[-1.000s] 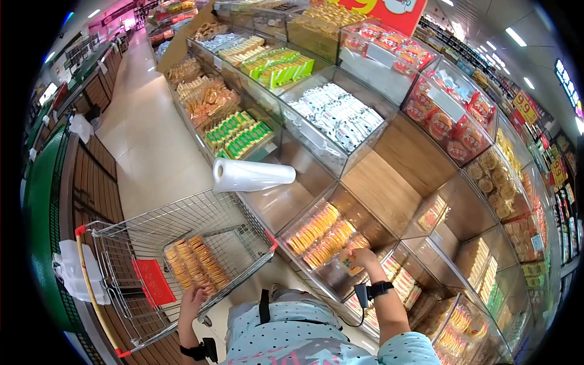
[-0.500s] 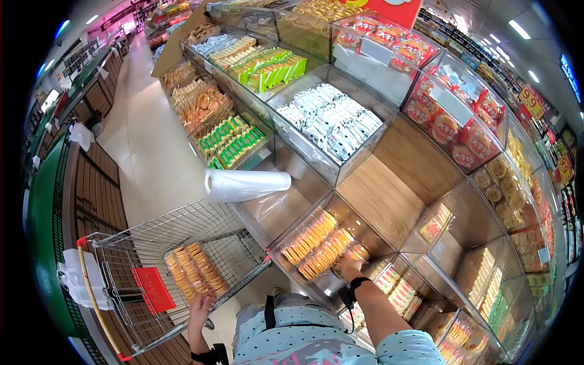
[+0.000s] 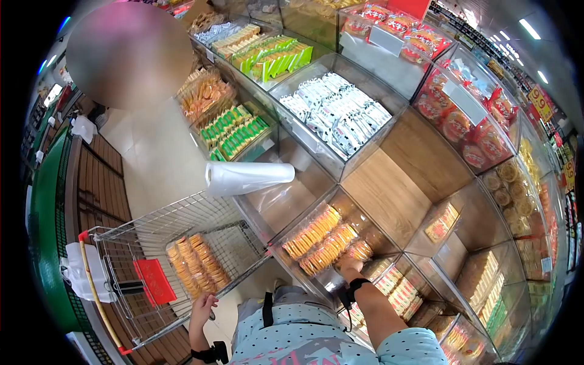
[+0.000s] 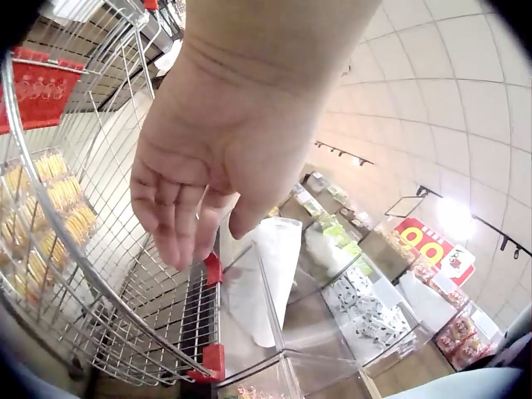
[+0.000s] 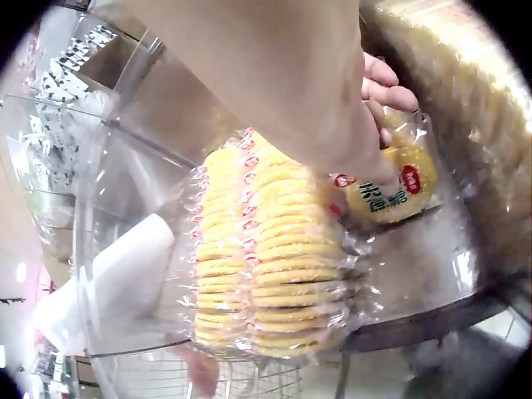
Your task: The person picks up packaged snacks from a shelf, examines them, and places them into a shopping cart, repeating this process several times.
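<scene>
Down inside the clear bin (image 5: 416,262), the right hand (image 5: 381,125) has its fingers curled, with thumb and fingertips on a round cracker packet (image 5: 395,187), right beside the standing rows of wrapped crackers (image 5: 291,241)! Over by the near rim of the wire cart (image 3: 246,275), the left hand (image 4: 199,158) hangs part open, fingers loosely bent, holding nothing, near the cracker packs (image 3: 196,264) in the cart, while farther out lies a plastic roll (image 3: 249,177).
</scene>
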Motion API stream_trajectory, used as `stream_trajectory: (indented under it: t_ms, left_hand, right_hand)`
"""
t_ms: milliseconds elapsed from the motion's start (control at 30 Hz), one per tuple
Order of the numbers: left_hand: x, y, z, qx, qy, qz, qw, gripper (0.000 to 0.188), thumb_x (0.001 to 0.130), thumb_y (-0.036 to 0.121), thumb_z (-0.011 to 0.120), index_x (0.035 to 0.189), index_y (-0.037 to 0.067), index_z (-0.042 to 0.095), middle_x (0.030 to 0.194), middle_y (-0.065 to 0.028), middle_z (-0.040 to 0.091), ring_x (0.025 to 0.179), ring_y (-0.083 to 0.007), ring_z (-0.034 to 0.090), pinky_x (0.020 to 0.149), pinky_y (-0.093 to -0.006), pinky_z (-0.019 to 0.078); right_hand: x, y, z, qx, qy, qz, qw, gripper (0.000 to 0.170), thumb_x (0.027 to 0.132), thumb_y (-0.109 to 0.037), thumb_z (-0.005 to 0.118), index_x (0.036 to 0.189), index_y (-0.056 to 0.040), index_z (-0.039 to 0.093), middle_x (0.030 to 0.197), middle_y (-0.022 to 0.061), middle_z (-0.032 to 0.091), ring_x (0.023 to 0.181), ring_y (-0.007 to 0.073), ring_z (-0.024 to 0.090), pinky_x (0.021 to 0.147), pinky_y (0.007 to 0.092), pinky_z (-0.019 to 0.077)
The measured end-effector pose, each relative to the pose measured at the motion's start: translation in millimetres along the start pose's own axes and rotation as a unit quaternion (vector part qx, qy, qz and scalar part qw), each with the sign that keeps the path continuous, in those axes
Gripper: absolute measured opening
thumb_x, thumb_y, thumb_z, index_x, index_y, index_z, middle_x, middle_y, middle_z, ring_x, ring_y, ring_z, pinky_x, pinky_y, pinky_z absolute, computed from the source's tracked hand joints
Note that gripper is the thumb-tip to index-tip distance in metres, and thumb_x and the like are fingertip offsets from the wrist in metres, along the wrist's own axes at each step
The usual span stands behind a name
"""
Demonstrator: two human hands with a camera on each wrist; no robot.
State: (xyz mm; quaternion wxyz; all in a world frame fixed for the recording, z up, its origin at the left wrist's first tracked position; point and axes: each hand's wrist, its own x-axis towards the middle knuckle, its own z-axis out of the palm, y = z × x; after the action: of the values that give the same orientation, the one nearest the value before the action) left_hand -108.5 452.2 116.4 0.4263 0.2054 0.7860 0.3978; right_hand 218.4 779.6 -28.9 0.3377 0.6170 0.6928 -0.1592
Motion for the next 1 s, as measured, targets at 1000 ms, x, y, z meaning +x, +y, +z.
stream_trajectory:
  t_ms: [1000]
  left_hand:
    - [-66.9,-100.1,-121.9,0.080,0.259,0.084,0.959,0.021,0.071,0.004,0.050,0.092,0.001,0.047,0.093,-0.0136,0.046,0.076,-0.0233,0.051,0.064,-0.0292,0.0442]
  right_hand:
    - [-111.0,-45.9,-22.7,0.390,0.288,-0.064,0.872,0.027,0.069,-0.005,0.050,0.096,-0.0001,0.046,0.083,0.0127,0.053,0.071,0.0207,0.051,0.062,0.0309,0.0417]
